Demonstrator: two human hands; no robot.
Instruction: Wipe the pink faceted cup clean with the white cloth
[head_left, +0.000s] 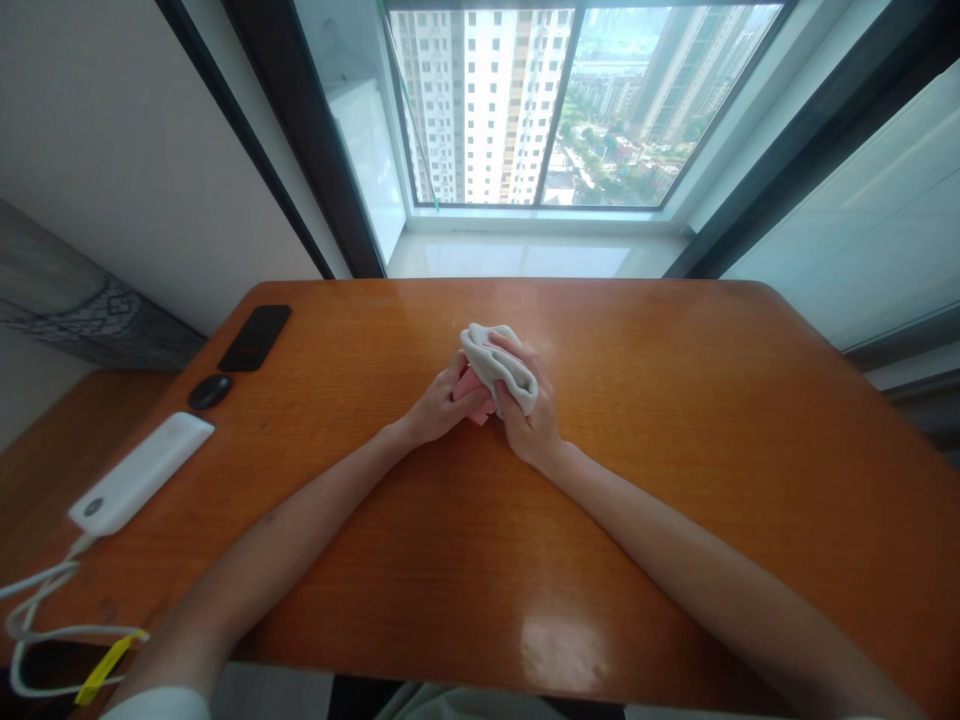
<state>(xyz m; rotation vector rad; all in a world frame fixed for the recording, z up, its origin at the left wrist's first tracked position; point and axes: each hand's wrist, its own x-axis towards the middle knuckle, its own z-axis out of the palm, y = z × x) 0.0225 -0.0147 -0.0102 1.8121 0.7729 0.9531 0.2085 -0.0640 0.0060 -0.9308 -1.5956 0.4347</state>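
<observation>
My two hands meet at the middle of the orange wooden table (675, 420). My right hand (531, 408) wraps around a crumpled white cloth (501, 366), its fingers pressing over the folds. My left hand (442, 402) closes on a pink object (472, 396) tucked under the white cloth. Most of the pink object is hidden by the cloth and my fingers, so I cannot tell exactly what it is. Both forearms rest on the tabletop.
A black phone (255, 338) and a black mouse (210, 392) lie near the far left table edge. A white power bank (139, 472) has a white cable (45, 620) with a yellow tag (105, 668). A tall window lies beyond the table.
</observation>
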